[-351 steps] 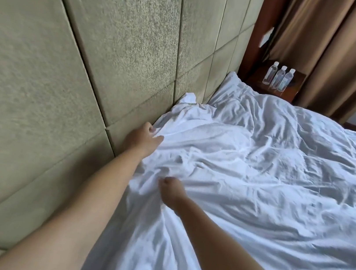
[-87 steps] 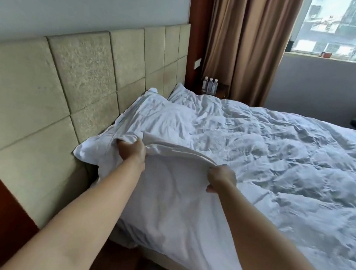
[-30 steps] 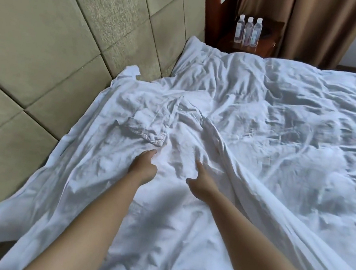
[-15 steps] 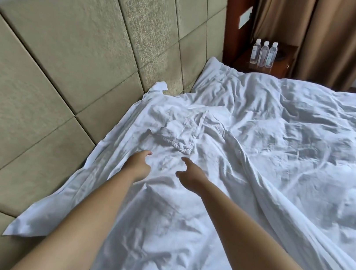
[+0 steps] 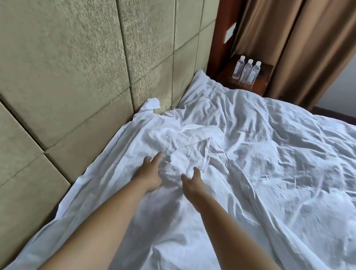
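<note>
**Bed-making, smoothing step.** The white bed sheet [image 5: 157, 235] lies rumpled along the base of the padded headboard [image 5: 68, 60], with one edge riding up against it. The left hand [image 5: 148, 173] and right hand [image 5: 193, 183] reach over the sheet near the headboard. Each grip is spread, fingers straight, pinching nothing; whether the palms touch the cloth cannot be told. A bunched fold [image 5: 173, 168] sits between them. The next move probably calls for pressing flat and sweeping away from the headboard to clear the creases.
</note>
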Motion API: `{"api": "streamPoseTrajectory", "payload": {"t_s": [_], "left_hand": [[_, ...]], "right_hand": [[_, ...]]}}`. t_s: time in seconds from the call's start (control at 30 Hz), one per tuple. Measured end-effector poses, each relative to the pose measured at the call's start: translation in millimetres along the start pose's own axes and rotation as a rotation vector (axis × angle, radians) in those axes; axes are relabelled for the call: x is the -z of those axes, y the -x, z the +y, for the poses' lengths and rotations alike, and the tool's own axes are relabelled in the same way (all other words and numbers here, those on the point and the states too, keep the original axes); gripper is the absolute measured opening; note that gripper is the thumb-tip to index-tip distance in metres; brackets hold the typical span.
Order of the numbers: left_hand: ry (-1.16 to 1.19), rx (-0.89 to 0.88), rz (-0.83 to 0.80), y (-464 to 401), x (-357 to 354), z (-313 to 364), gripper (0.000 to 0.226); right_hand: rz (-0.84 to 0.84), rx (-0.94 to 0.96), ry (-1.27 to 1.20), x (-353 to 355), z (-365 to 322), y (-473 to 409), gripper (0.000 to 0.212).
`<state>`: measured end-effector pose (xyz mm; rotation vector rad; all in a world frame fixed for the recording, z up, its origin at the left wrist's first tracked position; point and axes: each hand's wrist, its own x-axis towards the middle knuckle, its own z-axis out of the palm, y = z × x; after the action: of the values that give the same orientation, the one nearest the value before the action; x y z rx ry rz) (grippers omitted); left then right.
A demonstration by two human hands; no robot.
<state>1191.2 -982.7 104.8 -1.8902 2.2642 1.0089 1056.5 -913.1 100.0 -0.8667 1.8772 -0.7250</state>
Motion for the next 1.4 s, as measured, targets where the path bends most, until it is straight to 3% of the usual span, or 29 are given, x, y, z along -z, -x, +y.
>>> {"api": "streamPoseTrajectory", "payload": {"t_s": [0.1,0.2,0.4,0.53,0.63,0.77,0.9,1.0,1.27,1.4], "left_hand": [[-0.057,-0.035,0.005,-19.9,-5.2,0.9,0.064],[-0.135,-0.026,0.164,-30.8,1.9,11.4,0.032],[-0.003,0.038,0.467,-72.8,51.8,10.5,0.032],[0.055,-0.019,0.576,-89.8,77.3,15.3,0.034],[0.113,0.045,0.629,-106.2,102.2,24.8,0.046],[0.070,0.128,0.496,-122.1,105.8,3.8,0.057],[0.232,0.174,0.267,-116.0,71.1,-41.8,0.060],[0.256,0.154,0.265,-96.6,49.3,-59.9,0.035],[0.457,0.164,0.283,-42.1,31.8,-84.7,0.045],[0.352,0.209,0.189,16.2,17.5,-108.8,0.040]], "right_hand": [[0.026,-0.079,0.008,-3.3,11.1,-15.4,0.062],[0.020,-0.200,-0.076,0.7,7.8,-23.2,0.060],[0.003,-0.115,-0.165,-2.9,-18.6,-59.0,0.075],[0.012,0.091,-0.163,-7.1,-52.2,-77.2,0.070],[0.019,0.187,-0.240,-14.6,-74.8,-86.4,0.068],[0.023,0.217,-0.396,-8.4,-94.9,-94.3,0.069],[-0.032,0.178,-0.433,0.3,-99.0,-97.8,0.074],[-0.061,0.123,-0.417,-12.2,-89.9,-92.4,0.070],[-0.172,0.010,-0.300,-72.7,-42.0,-26.2,0.055],[-0.234,-0.022,-0.231,-105.7,-7.3,29.8,0.048]]}}
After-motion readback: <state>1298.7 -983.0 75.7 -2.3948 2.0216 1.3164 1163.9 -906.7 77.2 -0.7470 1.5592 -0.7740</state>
